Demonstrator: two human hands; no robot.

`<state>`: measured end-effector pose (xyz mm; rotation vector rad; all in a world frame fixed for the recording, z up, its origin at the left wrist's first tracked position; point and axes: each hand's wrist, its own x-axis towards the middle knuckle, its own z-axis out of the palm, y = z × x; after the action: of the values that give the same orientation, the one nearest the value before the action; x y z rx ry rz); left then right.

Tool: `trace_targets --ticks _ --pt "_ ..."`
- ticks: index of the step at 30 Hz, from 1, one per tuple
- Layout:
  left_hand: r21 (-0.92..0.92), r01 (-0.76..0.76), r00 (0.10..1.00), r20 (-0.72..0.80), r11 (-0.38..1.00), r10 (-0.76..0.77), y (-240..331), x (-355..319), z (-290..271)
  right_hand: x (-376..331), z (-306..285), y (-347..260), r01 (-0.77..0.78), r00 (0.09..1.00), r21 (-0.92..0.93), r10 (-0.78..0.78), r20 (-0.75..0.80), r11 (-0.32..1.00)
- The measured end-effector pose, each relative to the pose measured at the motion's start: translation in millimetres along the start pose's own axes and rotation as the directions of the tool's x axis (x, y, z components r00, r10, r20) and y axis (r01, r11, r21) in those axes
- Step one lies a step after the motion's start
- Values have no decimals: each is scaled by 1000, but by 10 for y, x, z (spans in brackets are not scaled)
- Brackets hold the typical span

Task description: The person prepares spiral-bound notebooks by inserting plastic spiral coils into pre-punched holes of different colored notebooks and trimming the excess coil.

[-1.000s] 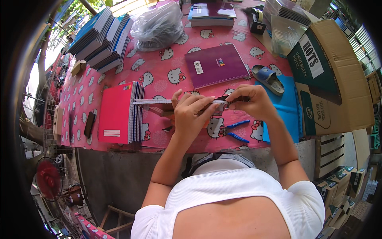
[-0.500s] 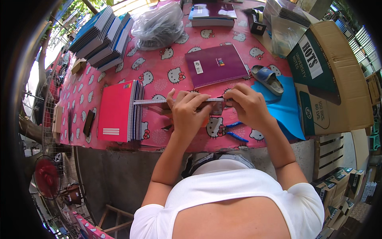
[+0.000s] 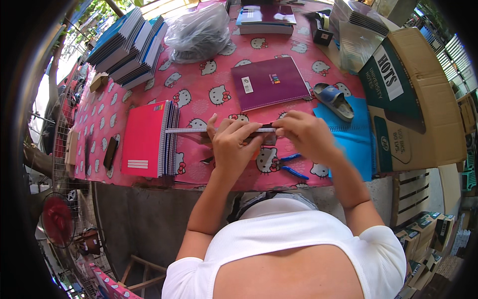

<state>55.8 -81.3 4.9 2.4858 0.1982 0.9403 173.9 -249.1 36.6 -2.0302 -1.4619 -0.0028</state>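
My left hand [image 3: 233, 144] and my right hand [image 3: 304, 134] together grip a long thin metal strip [image 3: 189, 130], held level over the pink patterned tablecloth [image 3: 199, 92]. The strip's left end reaches over a stack of red spiral notebooks [image 3: 147, 139]. A small dark piece sits between my fingers at the strip's right end; I cannot tell what it is. Blue-handled pliers [image 3: 291, 165] lie on the cloth just below my right hand.
A purple notebook [image 3: 270, 82] lies behind my hands; a blue notebook [image 3: 356, 139] with a blue sandal [image 3: 334, 99] on it lies to the right. Cardboard boxes [image 3: 418, 99] stand at the right. Stacked blue notebooks [image 3: 127, 47] and a grey plastic bag [image 3: 199, 32] sit at the back.
My right hand has slid left along the strip toward my left hand. The strip stays level over the red notebooks.
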Motion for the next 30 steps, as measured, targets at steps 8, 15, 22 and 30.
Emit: trace_targets --ticks 8,15,22,30 --pt "-85 -8 988 -153 996 -5 76 13 26 -663 -232 2129 -658 682 -498 727 -75 565" --pt "-35 -52 989 -139 998 47 -6 -48 -57 -140 -237 1279 -143 882 838 452 -133 526" --pt "-56 -18 994 -106 998 12 -2 -13 -31 433 88 1068 -187 959 475 56 276 860" --pt "-347 202 965 -88 916 -246 -26 13 -105 549 147 877 -97 977 727 -74 200 680"
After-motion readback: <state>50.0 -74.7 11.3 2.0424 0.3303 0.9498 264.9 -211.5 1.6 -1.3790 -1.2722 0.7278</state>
